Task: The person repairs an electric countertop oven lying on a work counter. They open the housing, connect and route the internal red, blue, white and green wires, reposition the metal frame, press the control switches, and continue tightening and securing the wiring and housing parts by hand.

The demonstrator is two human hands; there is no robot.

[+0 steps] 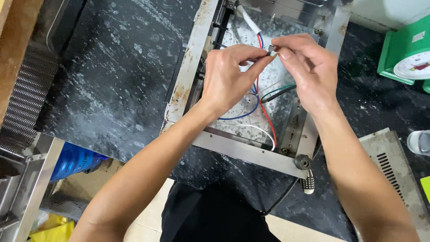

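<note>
An opened metal appliance chassis lies upside down on a dark speckled countertop, with red, blue, white and green wires running across its inner panel. My left hand and my right hand meet above the panel. Both pinch a small metal connector at the end of a wire between thumb and forefinger. A white sleeved cable enters from the top of the chassis toward the connector.
A green kitchen scale stands at the right edge. A loose vented metal cover lies at the lower right, beside a white cup. A black power cord hangs off the counter front. A ribbed metal rack is at the left.
</note>
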